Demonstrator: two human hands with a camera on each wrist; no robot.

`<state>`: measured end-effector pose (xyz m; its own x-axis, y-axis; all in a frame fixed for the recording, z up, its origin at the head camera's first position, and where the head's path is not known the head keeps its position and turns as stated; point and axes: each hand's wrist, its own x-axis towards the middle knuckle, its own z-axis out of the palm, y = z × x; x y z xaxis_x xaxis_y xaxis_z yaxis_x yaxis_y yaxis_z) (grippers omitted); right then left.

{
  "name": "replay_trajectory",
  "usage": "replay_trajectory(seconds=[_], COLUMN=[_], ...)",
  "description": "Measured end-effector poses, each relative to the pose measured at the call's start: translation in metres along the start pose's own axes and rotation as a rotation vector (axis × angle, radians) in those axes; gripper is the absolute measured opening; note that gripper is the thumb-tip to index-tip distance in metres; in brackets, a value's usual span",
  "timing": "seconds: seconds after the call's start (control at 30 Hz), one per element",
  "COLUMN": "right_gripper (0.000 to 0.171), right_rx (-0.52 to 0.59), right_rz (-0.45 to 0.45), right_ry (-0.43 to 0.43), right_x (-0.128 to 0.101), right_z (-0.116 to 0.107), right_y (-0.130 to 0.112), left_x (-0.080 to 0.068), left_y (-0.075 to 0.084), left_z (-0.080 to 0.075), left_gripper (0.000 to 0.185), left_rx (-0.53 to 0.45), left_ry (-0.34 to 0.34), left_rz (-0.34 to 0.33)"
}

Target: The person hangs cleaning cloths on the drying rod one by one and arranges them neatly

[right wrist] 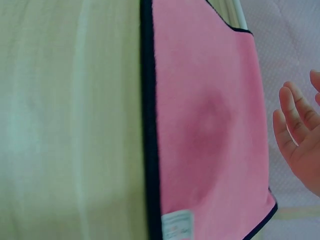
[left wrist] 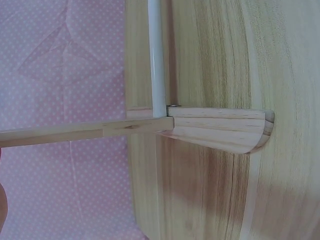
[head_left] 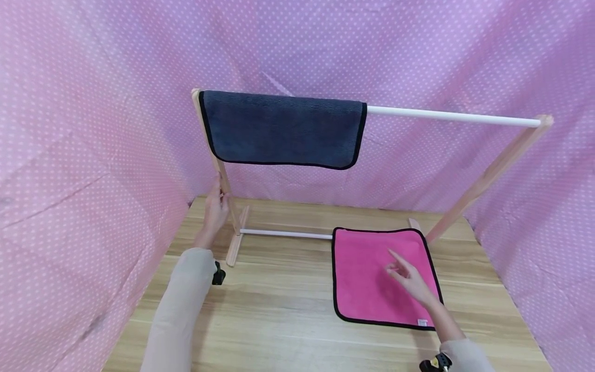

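My left hand [head_left: 216,209] is at the left post [head_left: 222,175] of a wooden drying rack and holds it partway up, fingers along one side and thumb near the other. In the left wrist view only bits of the fingers show at the left edge. A dark grey towel [head_left: 283,129] with black edging hangs over the white top rail [head_left: 446,114], at its left end. My right hand [head_left: 411,279] hovers over a pink towel [head_left: 367,279] with black edging, index finger stretched out, nothing held. The right wrist view shows this towel's white label [right wrist: 177,225].
Along the rack's base runs a lower white rod [head_left: 288,234], its right part hidden by the pink towel. The left foot [head_left: 238,237] and right post [head_left: 488,175] stand on the wood-grain table [head_left: 274,310]. Pink dotted fabric [head_left: 302,41] surrounds the table.
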<state>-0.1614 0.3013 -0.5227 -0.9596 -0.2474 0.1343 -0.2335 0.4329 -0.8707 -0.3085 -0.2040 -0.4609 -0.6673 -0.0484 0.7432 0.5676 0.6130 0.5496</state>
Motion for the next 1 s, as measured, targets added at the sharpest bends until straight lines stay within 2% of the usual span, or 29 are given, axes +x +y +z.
replay_trajectory(seconds=[0.23, 0.37, 0.67, 0.77, 1.0], right_gripper=[0.057, 0.056, 0.055, 0.055, 0.055], right_rx=[0.061, 0.060, 0.079, 0.067, -0.046], right_rz=[0.059, 0.086, 0.126, 0.156, 0.215], right_ry=[0.041, 0.082, 0.167, 0.186, 0.206], right_x=[-0.015, -0.022, -0.034, -0.038, -0.042], right_z=[-0.004, -0.009, -0.023, -0.027, -0.037], right_y=[0.015, 0.024, 0.043, 0.046, 0.054], left_x=[-0.001, -0.002, 0.000, 0.000, 0.000], left_y=[-0.002, -0.003, -0.004, -0.004, -0.002], left_z=[0.000, 0.001, 0.003, 0.003, 0.004], left_gripper=[0.055, 0.057, 0.051, 0.050, 0.051], left_rx=[0.028, 0.044, 0.026, 0.030, 0.040], left_ry=[0.023, 0.034, 0.028, 0.025, 0.028], left_rz=[0.055, 0.081, 0.075, 0.077, 0.074])
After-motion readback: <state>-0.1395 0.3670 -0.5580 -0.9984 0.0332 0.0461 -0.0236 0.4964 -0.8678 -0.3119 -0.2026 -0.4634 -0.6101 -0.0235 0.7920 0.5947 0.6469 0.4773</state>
